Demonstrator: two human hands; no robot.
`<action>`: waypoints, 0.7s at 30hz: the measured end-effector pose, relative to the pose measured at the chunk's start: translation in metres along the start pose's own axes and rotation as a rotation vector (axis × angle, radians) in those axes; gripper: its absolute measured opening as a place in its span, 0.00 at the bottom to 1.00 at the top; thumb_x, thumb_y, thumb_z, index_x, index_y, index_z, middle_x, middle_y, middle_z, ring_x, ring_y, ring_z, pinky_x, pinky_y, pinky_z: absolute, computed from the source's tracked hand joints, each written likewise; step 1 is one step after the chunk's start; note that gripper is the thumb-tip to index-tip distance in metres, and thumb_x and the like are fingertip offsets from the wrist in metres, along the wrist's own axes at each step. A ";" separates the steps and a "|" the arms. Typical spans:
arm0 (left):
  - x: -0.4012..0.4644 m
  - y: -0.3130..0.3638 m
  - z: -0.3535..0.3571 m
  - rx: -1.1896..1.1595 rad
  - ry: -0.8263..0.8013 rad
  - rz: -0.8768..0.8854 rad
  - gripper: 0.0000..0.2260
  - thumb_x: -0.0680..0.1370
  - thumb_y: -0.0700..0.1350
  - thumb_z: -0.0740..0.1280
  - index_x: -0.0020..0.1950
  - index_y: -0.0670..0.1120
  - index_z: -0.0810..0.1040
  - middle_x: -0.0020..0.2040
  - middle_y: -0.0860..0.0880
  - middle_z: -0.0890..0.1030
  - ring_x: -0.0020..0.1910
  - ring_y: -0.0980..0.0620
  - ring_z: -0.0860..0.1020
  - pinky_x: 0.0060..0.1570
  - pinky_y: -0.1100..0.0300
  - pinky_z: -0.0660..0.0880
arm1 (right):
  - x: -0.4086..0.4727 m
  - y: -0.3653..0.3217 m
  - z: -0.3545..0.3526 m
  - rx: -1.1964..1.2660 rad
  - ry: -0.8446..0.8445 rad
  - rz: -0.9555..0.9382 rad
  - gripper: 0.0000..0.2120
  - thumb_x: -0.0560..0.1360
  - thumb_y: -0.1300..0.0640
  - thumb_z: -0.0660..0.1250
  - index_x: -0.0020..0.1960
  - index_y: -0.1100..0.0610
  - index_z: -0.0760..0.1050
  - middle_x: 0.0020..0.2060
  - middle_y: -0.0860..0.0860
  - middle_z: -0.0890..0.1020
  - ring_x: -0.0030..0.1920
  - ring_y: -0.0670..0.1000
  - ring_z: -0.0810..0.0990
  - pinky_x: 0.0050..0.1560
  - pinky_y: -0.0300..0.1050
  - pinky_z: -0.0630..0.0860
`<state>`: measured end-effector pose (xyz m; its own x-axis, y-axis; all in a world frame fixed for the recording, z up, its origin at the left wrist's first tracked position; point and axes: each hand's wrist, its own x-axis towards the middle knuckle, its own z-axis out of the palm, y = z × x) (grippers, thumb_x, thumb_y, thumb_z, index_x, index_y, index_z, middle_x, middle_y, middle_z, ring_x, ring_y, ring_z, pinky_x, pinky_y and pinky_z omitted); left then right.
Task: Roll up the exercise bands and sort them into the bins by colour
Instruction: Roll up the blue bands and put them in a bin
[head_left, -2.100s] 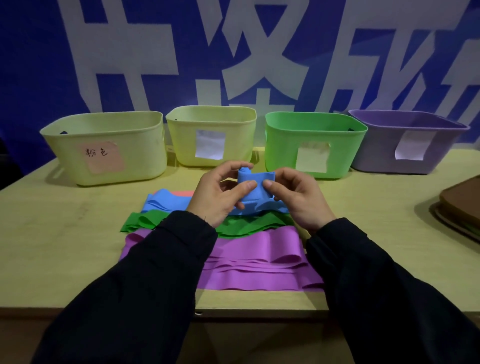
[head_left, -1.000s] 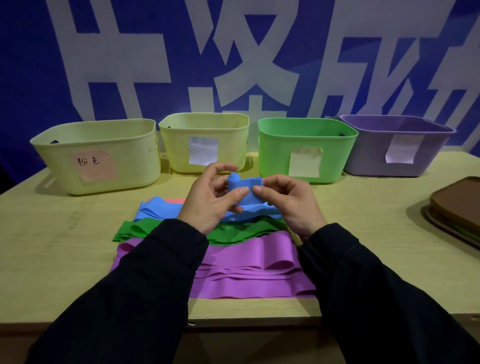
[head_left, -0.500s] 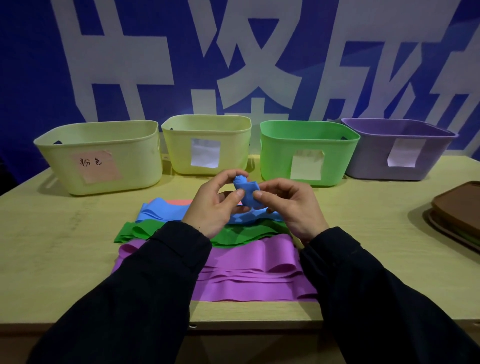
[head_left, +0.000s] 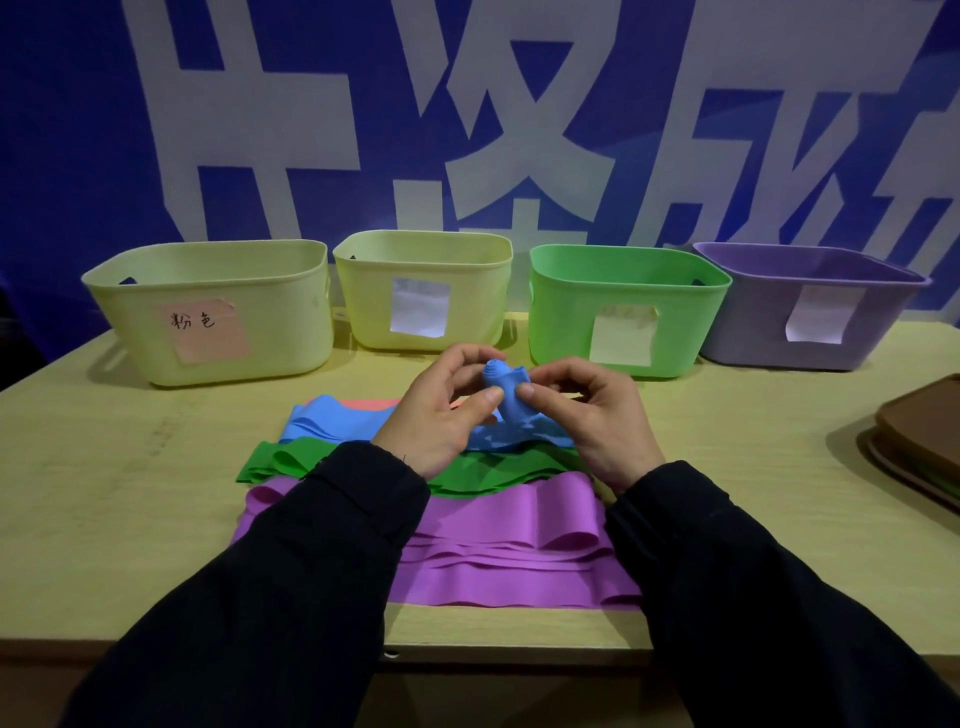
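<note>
A blue band (head_left: 506, 392) is partly rolled into a tight roll held above the table, its loose tail trailing down to the left. My left hand (head_left: 441, 415) and my right hand (head_left: 592, 415) both pinch the roll between thumb and fingers. Under it lie a green band (head_left: 280, 460) and a purple band (head_left: 498, 551), with a pink band (head_left: 363, 402) peeking out at the back. Behind stand a yellow bin with a pink label (head_left: 208, 312), a second yellow bin (head_left: 423, 288), a green bin (head_left: 628, 306) and a purple bin (head_left: 810, 306).
The wooden table (head_left: 130, 493) has bare room on the left and between the bands and the bins. A stack of brown trays (head_left: 924, 436) sits at the right edge. A blue wall with white lettering stands behind the bins.
The blue roll has grown narrower and tighter and now stands more upright between my fingers. Less loose blue band lies on the pile. The other bands and the bins have stayed put.
</note>
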<state>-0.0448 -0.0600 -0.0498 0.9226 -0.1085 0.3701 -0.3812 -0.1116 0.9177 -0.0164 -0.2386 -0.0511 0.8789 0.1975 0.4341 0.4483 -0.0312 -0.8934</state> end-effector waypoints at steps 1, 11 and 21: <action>0.000 0.000 -0.001 -0.026 -0.013 -0.005 0.12 0.82 0.31 0.62 0.60 0.45 0.73 0.53 0.50 0.82 0.50 0.57 0.81 0.50 0.62 0.78 | 0.000 0.000 0.000 -0.004 0.000 0.001 0.05 0.71 0.63 0.77 0.43 0.56 0.82 0.37 0.49 0.83 0.39 0.47 0.78 0.44 0.40 0.76; 0.000 0.002 -0.004 -0.096 -0.003 0.029 0.12 0.74 0.35 0.68 0.56 0.45 0.78 0.53 0.47 0.82 0.52 0.49 0.81 0.62 0.51 0.76 | -0.002 -0.006 0.001 0.102 -0.020 0.059 0.08 0.70 0.66 0.77 0.44 0.60 0.78 0.37 0.52 0.82 0.33 0.51 0.80 0.39 0.45 0.78; 0.000 0.005 -0.002 0.011 0.071 0.014 0.07 0.78 0.38 0.71 0.53 0.48 0.80 0.48 0.52 0.83 0.41 0.54 0.82 0.43 0.62 0.78 | -0.001 -0.005 0.001 0.165 0.001 0.010 0.10 0.68 0.66 0.79 0.37 0.59 0.78 0.29 0.51 0.77 0.33 0.50 0.71 0.36 0.43 0.68</action>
<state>-0.0470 -0.0584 -0.0449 0.9189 -0.0394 0.3926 -0.3944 -0.1214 0.9109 -0.0196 -0.2375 -0.0476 0.8834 0.1970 0.4251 0.4067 0.1281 -0.9045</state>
